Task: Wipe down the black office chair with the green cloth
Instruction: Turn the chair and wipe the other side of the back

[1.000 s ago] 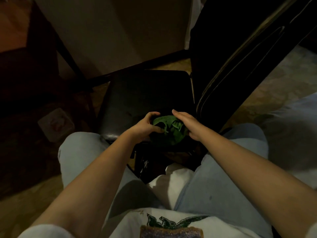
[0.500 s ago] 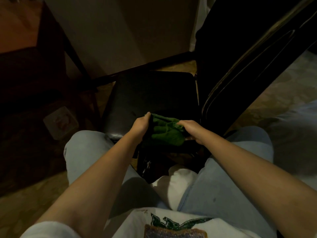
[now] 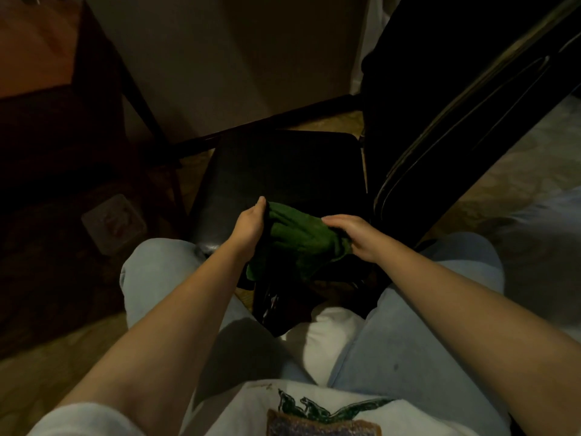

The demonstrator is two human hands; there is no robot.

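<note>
My left hand (image 3: 250, 226) grips the cloth (image 3: 298, 239) by its left edge; my right hand (image 3: 356, 236) curls over its right end. It's bunched between them, over the chair (image 3: 283, 171) seat's near edge.

The black seat (image 3: 283, 171) shows bare surface across its far half, reachable from above. Right of the seat, the chair back (image 3: 440, 114) rises close. Beyond the seat stands a wall (image 3: 235, 58), and left of the seat is dark wooden furniture (image 3: 63, 136). The seat's near edge is taken up by the left hand (image 3: 250, 226) and right hand (image 3: 355, 236), which grip the green cloth (image 3: 301, 237).
</note>
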